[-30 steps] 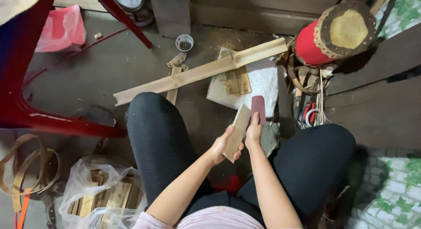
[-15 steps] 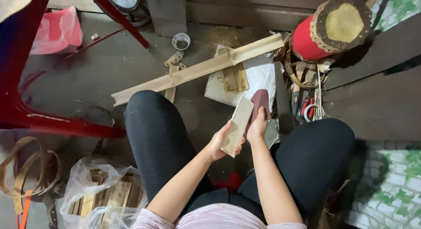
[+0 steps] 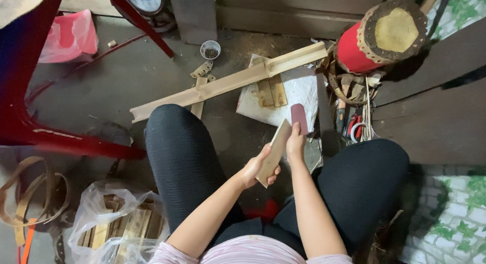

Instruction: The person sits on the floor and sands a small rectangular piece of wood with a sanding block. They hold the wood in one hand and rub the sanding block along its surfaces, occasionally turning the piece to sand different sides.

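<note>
Seated person's left hand (image 3: 254,169) grips a wooden strip (image 3: 274,151); right hand (image 3: 295,142) pinches dark red sandpaper (image 3: 299,117) against its upper edge. Sandpaper could slip, scraping fingers.

Pale, matt wood on the flat slat (image 3: 273,151) at centre frame, smooth-faced. Beside it a dark red sanding sheet (image 3: 299,117), gritty and dull. Long bamboo strip (image 3: 228,83) across the upper middle, dry and matt. Lower left, a glossy, crinkled clear plastic bag (image 3: 104,213).
</note>
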